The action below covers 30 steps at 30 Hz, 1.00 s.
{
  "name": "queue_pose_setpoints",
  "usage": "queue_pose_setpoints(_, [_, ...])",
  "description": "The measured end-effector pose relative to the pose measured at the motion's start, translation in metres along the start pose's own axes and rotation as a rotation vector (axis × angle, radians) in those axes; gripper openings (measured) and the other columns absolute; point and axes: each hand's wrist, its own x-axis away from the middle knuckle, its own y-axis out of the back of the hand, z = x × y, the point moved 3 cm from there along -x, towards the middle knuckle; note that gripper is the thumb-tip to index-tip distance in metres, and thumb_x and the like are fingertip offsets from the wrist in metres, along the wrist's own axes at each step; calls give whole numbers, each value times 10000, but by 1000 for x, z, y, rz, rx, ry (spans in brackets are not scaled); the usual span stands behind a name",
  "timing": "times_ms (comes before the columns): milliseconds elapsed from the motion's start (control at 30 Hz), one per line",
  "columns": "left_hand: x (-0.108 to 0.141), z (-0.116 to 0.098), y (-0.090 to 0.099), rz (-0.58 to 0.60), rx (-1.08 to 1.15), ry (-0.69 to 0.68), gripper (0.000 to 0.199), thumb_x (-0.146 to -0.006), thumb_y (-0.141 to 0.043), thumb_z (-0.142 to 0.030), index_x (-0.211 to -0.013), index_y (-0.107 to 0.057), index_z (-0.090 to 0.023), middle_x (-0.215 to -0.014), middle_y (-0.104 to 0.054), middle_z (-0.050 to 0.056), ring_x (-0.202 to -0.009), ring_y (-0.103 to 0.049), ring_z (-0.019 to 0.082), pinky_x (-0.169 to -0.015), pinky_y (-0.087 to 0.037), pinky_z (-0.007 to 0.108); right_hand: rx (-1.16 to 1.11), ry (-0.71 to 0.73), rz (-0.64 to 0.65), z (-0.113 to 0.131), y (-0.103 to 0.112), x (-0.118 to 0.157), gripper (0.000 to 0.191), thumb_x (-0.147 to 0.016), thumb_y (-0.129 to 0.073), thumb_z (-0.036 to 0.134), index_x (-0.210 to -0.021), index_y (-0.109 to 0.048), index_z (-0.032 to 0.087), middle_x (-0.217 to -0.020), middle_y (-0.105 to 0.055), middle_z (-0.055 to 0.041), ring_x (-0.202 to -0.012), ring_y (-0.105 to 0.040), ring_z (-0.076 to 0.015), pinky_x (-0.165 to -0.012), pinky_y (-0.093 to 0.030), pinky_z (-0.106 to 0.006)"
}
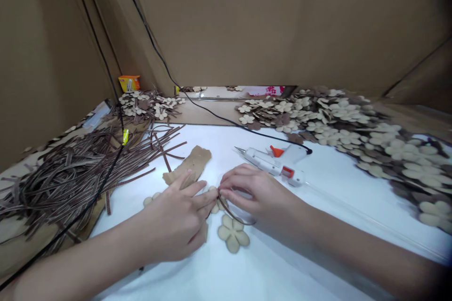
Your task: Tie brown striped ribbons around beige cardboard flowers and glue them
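My right hand [252, 188] pinches the end of a thin brown strip [231, 214], which loops down below my fingers. My left hand [180, 221] lies low over the white table with its fingers stretched out. Its forefinger touches a beige petal-shaped flower [213, 204], right where the strip's end meets it; my fingers partly hide that flower. A second beige flower [233, 233] lies flat just below. Another beige flower [151, 199] shows partly behind my left hand. A torn piece of brown cardboard [192, 164] sits beyond my left fingertips.
A white glue gun [271, 162] with an orange trigger lies beyond my right hand, a clear glue stick [370, 218] trailing from it. Flowers [339, 122] are heaped at right, brown strips [77, 169] at left. A black cable [151, 39] hangs across; cardboard walls [229, 23] surround the table.
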Motion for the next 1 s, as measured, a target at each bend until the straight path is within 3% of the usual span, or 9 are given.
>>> queue_pose_setpoints(200, [0, 0, 0, 11, -1, -10, 358, -895, -341, -226, -1115, -597, -108, -1294, -533, 82, -1169, -432, 289, -1042, -213, 536, 65, -61, -53, 9, -2, 4, 133, -793, -622, 293, -822, -660, 169, -886, -657, -45, -848, -543, -190, -750, -429, -320])
queue_pose_setpoints(500, [1, 0, 1, 27, -18, 3, 418, -906, -314, -221, -1260, -487, -79, -1290, -535, 81, -1195, -405, 277, -1059, -197, 523, 48, -103, -86, 7, 3, 0, 92, -770, -588, 177, -730, -668, 200, -755, -672, -7, -771, -574, -175, -710, -413, -302])
queue_pose_setpoints(600, [1, 1, 3, 18, -9, 5, 405, -894, -340, -204, -1248, -507, -100, -1278, -551, 73, -1179, -425, 271, -1056, -218, 513, -139, -233, -120, 4, 9, 0, 110, -766, -584, 217, -772, -694, 207, -776, -685, -1, -740, -596, -162, -648, -423, -271])
queue_pose_setpoints(733, [1, 2, 3, -34, 46, 18, 365, -867, -398, -181, -1189, -567, -147, -1277, -566, 48, -1145, -477, 259, -1037, -287, 491, -604, -395, -101, -3, 13, 1, 189, -759, -620, 350, -784, -690, 177, -645, -640, 6, -563, -541, -111, -528, -395, -240])
queue_pose_setpoints(833, [1, 2, -1, -112, 88, 42, 361, -856, -419, -178, -1170, -594, -140, -1262, -583, 48, -1138, -504, 263, -1004, -363, 453, -882, -441, -113, -6, 18, 2, 230, -692, -710, 353, -816, -694, 160, -699, -656, -12, -637, -565, -113, -605, -425, -244])
queue_pose_setpoints(933, [1, 5, -5, -180, 155, 75, 374, -842, -443, -184, -1179, -602, -152, -1243, -598, 35, -1170, -492, 281, -982, -403, 453, -1021, -465, -165, -8, 26, 3, 226, -634, -770, 311, -802, -713, 171, -830, -675, -27, -746, -572, -110, -727, -435, -247])
queue_pose_setpoints(1000, [0, 9, -6, -218, 207, 100, 378, -833, -459, -180, -1180, -607, -167, -1218, -614, 42, -1194, -476, 299, -974, -406, 494, -1076, -475, -165, -8, 29, 4, 210, -622, -781, 306, -772, -718, 174, -838, -666, -24, -739, -561, -103, -720, -432, -240])
